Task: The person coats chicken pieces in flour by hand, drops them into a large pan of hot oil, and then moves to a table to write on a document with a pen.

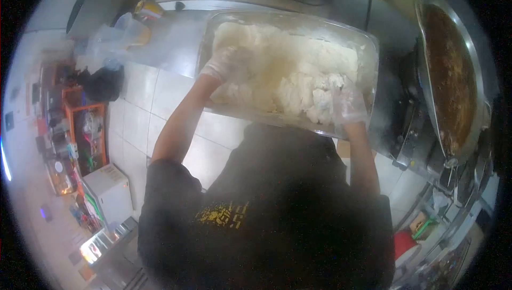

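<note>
Straight ahead of me, on the steel counter (176, 39), sits a big metal tray (368, 60) heaped with pale white dough (288, 71). It fills the middle of the view, its near edge just above the dark shirt (266, 210) I see below.

Left hand (226, 66): gloved in thin clear plastic, resting on the left part of the dough, fingers spread and pressed into it. Not clenched; whether it is gripping a lump I cannot tell.

Right hand (349, 106): also gloved, at the near right corner of the tray, against the dough and the tray wall. Fingers curl downward; a firm hold on dough or rim I cannot tell, the glove blurs the outline.

Dough surface is lumpy, torn into rough clumps near the right hand, smoother toward the far side.

Right of the tray, well apart: a wide round pan (453, 76) of brown contents, tilted in the view, standing on a dark stove (408, 124).

Far left on the counter: a clear plastic bag or container (114, 39), blurred. Below it, white floor tiles (149, 114), an orange rack (85, 135) crowded with small goods, and a white box (109, 191) near it.
</note>
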{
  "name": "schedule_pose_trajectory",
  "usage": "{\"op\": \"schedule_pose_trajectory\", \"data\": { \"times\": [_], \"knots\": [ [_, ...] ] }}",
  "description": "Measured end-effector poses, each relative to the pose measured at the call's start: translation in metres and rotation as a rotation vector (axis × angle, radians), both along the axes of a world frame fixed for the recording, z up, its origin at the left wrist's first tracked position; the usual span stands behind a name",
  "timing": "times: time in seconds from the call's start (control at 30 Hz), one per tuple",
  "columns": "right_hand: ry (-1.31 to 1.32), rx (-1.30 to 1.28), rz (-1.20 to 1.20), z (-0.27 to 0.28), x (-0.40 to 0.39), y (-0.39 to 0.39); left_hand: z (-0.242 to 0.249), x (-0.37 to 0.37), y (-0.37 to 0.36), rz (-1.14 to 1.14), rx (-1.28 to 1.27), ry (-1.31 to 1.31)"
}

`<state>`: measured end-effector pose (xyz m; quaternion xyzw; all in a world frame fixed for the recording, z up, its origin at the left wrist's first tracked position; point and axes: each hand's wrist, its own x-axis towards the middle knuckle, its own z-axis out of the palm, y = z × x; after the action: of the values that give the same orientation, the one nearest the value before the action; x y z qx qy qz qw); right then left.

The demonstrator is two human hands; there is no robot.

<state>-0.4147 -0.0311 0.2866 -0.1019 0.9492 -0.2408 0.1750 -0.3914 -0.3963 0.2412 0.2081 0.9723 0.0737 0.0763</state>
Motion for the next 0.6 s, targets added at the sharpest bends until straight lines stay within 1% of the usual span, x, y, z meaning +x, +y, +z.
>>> {"op": "schedule_pose_trajectory", "data": {
  "times": [0.03, 0.07, 0.13, 0.17, 0.2, 0.23, 0.27, 0.3, 0.33, 0.37, 0.4, 0.43, 0.47, 0.5, 0.53, 0.57, 0.6],
  "knots": [
    [0.035, 0.051, 0.067, -0.001, -0.003, 0.003, -0.016, -0.001, -0.007, -0.021, 0.391, -0.055],
    [0.064, 0.0, 0.072, 0.005, -0.002, 0.006, -0.044, -0.001, -0.02, -0.044, 0.782, -0.118],
    [0.131, -0.099, 0.083, 0.029, -0.002, 0.003, -0.045, -0.013, -0.015, 0.04, 1.036, -0.211],
    [0.166, -0.091, 0.065, 0.04, -0.001, 0.006, -0.007, -0.012, -0.003, 0.153, 0.898, -0.233],
    [0.196, -0.082, 0.053, 0.05, 0.001, 0.009, 0.025, -0.007, 0.008, 0.202, 0.817, -0.227],
    [0.164, -0.098, 0.025, 0.059, 0.001, 0.007, 0.057, -0.002, 0.02, 0.247, 0.734, -0.225],
    [0.133, -0.114, -0.004, 0.068, 0.001, 0.006, 0.083, 0.0, 0.033, 0.224, 0.708, -0.189],
    [0.043, -0.159, -0.055, 0.077, -0.001, 0.0, 0.083, -0.005, 0.038, 0.24, 0.743, -0.187],
    [0.065, -0.172, -0.055, 0.074, 0.0, 0.0, 0.082, -0.009, 0.043, 0.256, 0.779, -0.185],
    [0.086, -0.186, -0.055, 0.071, 0.001, -0.001, 0.061, -0.012, 0.048, 0.317, 0.883, -0.226],
    [0.21, -0.165, -0.008, 0.048, 0.006, 0.001, 0.042, -0.013, 0.055, 0.288, 0.781, -0.209],
    [0.314, -0.165, 0.015, 0.031, -0.007, 0.0, 0.029, -0.014, 0.065, 0.257, 0.68, -0.191],
    [0.42, -0.16, 0.034, 0.015, -0.02, -0.001, 0.03, -0.031, 0.08, 0.136, 0.372, -0.065],
    [0.453, -0.171, 0.032, 0.0, -0.027, -0.004, 0.031, -0.027, 0.088, 0.11, 0.339, -0.027],
    [0.465, -0.179, 0.025, -0.002, -0.022, -0.007, 0.033, -0.024, 0.095, 0.085, 0.306, 0.013],
    [0.24, -0.418, -0.05, 0.001, -0.023, -0.01, 0.039, -0.025, 0.097, 0.135, 0.544, 0.006],
    [0.191, -0.525, -0.065, 0.003, -0.027, -0.01, 0.047, -0.034, 0.102, 0.12, 0.558, 0.031]
  ]
}}
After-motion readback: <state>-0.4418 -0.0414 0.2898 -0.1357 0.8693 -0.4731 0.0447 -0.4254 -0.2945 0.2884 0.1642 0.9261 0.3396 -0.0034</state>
